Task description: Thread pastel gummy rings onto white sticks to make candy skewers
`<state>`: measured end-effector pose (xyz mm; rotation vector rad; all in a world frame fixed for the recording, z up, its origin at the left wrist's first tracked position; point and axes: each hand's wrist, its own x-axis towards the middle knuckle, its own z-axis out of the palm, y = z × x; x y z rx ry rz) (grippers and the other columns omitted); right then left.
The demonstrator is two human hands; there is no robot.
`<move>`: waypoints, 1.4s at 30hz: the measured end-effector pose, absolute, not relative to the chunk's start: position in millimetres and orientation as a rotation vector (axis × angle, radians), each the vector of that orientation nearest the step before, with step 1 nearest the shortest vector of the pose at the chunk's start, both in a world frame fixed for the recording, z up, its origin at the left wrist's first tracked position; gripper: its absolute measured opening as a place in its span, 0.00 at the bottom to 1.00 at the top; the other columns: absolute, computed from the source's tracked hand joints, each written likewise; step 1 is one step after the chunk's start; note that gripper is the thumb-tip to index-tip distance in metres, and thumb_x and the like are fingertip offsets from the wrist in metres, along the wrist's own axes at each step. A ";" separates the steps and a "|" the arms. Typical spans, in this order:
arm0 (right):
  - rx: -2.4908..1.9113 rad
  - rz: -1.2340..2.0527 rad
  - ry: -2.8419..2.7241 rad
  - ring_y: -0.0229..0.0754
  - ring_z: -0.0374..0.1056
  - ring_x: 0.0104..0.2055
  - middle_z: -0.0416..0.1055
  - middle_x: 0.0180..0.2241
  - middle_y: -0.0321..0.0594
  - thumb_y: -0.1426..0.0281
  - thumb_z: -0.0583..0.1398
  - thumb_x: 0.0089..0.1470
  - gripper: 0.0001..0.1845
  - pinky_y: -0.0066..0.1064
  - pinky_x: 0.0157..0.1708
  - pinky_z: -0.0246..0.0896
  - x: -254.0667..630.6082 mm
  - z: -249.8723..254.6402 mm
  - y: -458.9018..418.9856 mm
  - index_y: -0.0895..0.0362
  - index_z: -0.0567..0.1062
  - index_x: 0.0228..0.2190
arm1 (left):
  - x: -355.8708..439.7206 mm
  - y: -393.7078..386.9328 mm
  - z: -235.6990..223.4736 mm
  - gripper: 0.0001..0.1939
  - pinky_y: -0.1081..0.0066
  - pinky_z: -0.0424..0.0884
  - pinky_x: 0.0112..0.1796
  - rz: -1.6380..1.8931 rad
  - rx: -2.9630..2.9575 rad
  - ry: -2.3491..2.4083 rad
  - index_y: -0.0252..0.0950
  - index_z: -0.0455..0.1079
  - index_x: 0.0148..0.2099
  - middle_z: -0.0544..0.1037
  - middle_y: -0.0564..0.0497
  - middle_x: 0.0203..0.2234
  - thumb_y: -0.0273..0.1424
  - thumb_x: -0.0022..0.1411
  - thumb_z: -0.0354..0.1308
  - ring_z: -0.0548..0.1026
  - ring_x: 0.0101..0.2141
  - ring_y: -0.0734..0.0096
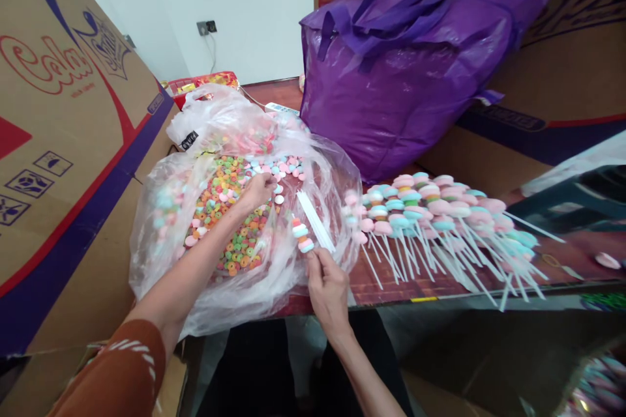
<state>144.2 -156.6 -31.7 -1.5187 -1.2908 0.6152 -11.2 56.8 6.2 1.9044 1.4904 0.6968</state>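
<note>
A clear plastic bag [161,234] lies open on the table, full of small colourful ring candies [229,221] with pink, white and blue round candies [281,166] at its far side. My left hand [257,190] reaches into the bag, fingers closed in a pinch among the round candies; what it holds is hidden. My right hand [327,283] is closed on a bunch of white sticks [315,221] and on one stick carrying stacked pink, white and blue candies [302,234].
A heap of finished candy sticks [440,215] lies on the table to the right. A large purple bag [405,71] stands behind them. Printed cardboard boxes [63,143] wall the left and back right. A red tray [203,85] sits at the far edge.
</note>
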 end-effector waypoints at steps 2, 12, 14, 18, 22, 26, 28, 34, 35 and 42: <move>-1.518 0.613 -1.293 0.34 0.54 0.20 0.57 0.18 0.28 0.62 0.52 0.65 0.17 0.27 0.23 0.47 144.1 -31.5 -156.5 0.56 0.68 0.26 | -8.1 54.3 6.1 0.05 0.74 0.63 0.28 0.598 1.955 1.487 0.34 0.70 0.30 0.72 0.53 0.20 0.26 0.55 0.53 0.71 0.26 0.71; -1.515 0.621 -1.280 0.33 0.53 0.20 0.56 0.18 0.28 0.61 0.52 0.65 0.17 0.26 0.23 0.47 143.9 -30.9 -156.6 0.56 0.67 0.26 | -3.2 22.5 17.7 0.09 0.68 0.68 0.40 0.401 2.289 1.419 0.35 0.71 0.37 0.74 0.48 0.33 0.22 0.58 0.50 0.72 0.36 0.65; -1.514 0.623 -1.278 0.33 0.53 0.20 0.56 0.18 0.28 0.61 0.52 0.65 0.17 0.26 0.23 0.47 143.9 -30.6 -156.6 0.56 0.67 0.26 | -3.3 15.9 16.1 0.12 0.66 0.68 0.44 0.482 2.360 1.499 0.34 0.71 0.41 0.74 0.45 0.39 0.21 0.60 0.48 0.72 0.40 0.63; -1.514 0.633 -1.267 0.33 0.52 0.19 0.55 0.18 0.27 0.61 0.52 0.64 0.17 0.26 0.23 0.46 143.7 -30.3 -156.5 0.56 0.68 0.26 | -4.6 0.5 11.5 0.12 0.65 0.67 0.43 0.442 2.434 1.490 0.35 0.71 0.44 0.74 0.43 0.41 0.22 0.62 0.48 0.71 0.40 0.62; -1.511 0.648 -1.272 0.33 0.52 0.20 0.56 0.18 0.28 0.61 0.52 0.65 0.18 0.27 0.23 0.46 143.5 -30.6 -156.7 0.55 0.67 0.25 | -10.3 -10.5 17.3 0.07 0.68 0.65 0.38 0.455 2.327 1.450 0.36 0.70 0.37 0.74 0.49 0.30 0.24 0.62 0.51 0.71 0.34 0.65; -1.508 0.643 -1.274 0.33 0.52 0.20 0.55 0.19 0.28 0.62 0.52 0.65 0.17 0.27 0.23 0.47 143.5 -31.4 -156.9 0.55 0.67 0.26 | -16.0 -3.6 24.2 0.04 0.71 0.63 0.32 0.525 2.111 1.426 0.35 0.69 0.34 0.71 0.54 0.24 0.26 0.60 0.52 0.68 0.27 0.71; -1.507 0.630 -1.279 0.33 0.52 0.20 0.55 0.19 0.28 0.62 0.52 0.65 0.18 0.27 0.23 0.47 143.6 -31.5 -157.0 0.55 0.67 0.25 | -16.6 5.8 20.0 0.04 0.72 0.62 0.30 0.518 2.039 1.364 0.35 0.69 0.33 0.71 0.55 0.23 0.26 0.59 0.53 0.68 0.26 0.72; -1.521 0.623 -1.289 0.33 0.52 0.20 0.55 0.18 0.28 0.62 0.52 0.65 0.17 0.26 0.23 0.47 143.3 -30.7 -157.2 0.56 0.68 0.26 | -13.5 25.6 -2.8 0.06 0.75 0.61 0.26 0.492 1.896 1.276 0.33 0.70 0.37 0.72 0.55 0.21 0.27 0.58 0.53 0.69 0.23 0.73; -1.522 0.625 -1.289 0.33 0.53 0.20 0.55 0.18 0.28 0.62 0.52 0.65 0.17 0.26 0.23 0.47 143.3 -30.6 -157.2 0.56 0.68 0.26 | -12.7 25.8 -3.2 0.07 0.74 0.61 0.26 0.479 1.910 1.295 0.33 0.70 0.37 0.72 0.55 0.21 0.26 0.57 0.53 0.70 0.23 0.72; -1.515 0.632 -1.286 0.34 0.53 0.20 0.55 0.19 0.28 0.62 0.52 0.64 0.16 0.26 0.23 0.48 143.7 -30.0 -156.7 0.56 0.70 0.28 | -4.7 11.0 10.8 0.08 0.69 0.66 0.36 0.363 2.248 1.348 0.35 0.73 0.37 0.73 0.51 0.26 0.25 0.57 0.53 0.71 0.31 0.66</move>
